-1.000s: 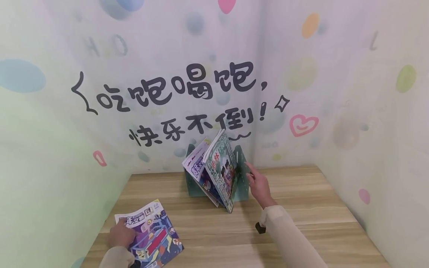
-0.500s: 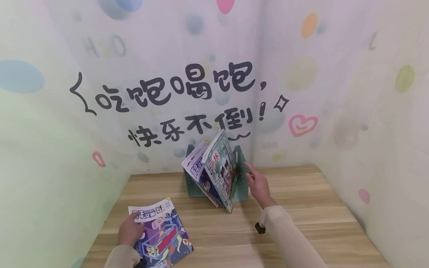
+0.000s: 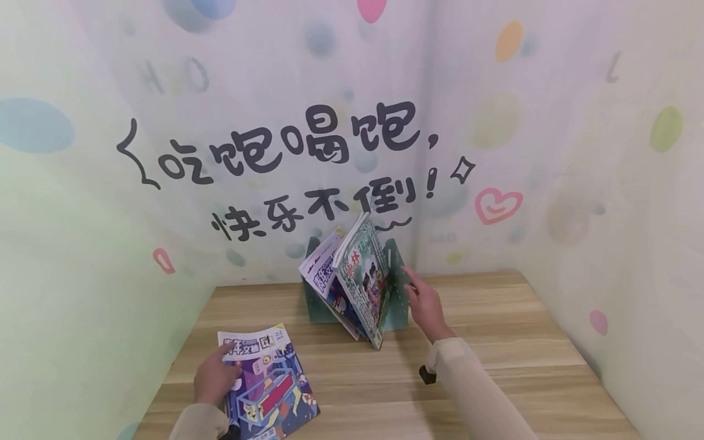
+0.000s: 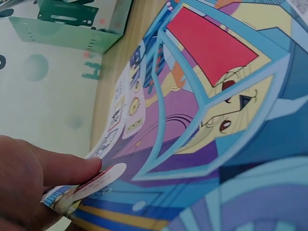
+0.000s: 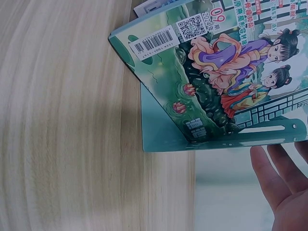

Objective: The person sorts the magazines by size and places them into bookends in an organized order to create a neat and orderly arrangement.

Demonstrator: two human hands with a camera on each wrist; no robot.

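My left hand (image 3: 214, 376) pinches the left edge of a purple and blue magazine (image 3: 277, 388) at the front left of the table. In the left wrist view the thumb (image 4: 72, 168) lies on the cover; most of the other fingers are hidden. A green bookend (image 3: 397, 308) stands at the back, holding a green-covered magazine (image 3: 365, 281) that leans left and a white and purple magazine (image 3: 321, 275) tilted the other way behind it. My right hand (image 3: 428, 305) has its fingers extended against the outside of the bookend's right panel, as the right wrist view also shows.
The wood-grain table (image 3: 495, 366) ends at a patterned back wall (image 3: 352, 73) with dark lettering. Pale walls also close in the left side (image 3: 71, 275) and right side (image 3: 632, 244).
My left hand has moved right and slightly away from me, taking the purple and blue magazine with it; the last half second shows only a small shift. My right hand and the bookend stay put.
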